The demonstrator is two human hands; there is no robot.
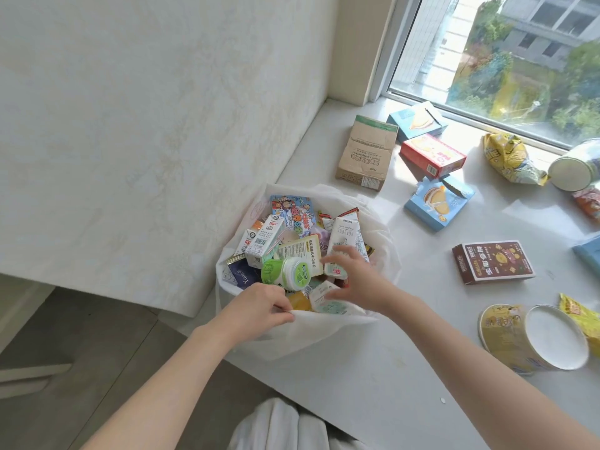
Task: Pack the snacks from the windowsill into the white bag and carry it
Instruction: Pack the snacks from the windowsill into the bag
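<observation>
Your left grip (259, 306) pinches the near rim of the white bag (311, 334); just right of it, your right grip (354, 277) rests, fingers spread, on the snacks (285, 272) inside.

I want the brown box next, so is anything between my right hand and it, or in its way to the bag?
Only the white bag's rim lies between the right hand and the brown box; the windowsill there is bare. The bag is open, but snacks are heaped near its top.

I'm seeing the bag (324, 332) sitting mid-frame on the windowsill (389, 378), snacks (292, 245) lying inside, boxes (431, 155) lying upper right, a tub (532, 339) lower right.
</observation>
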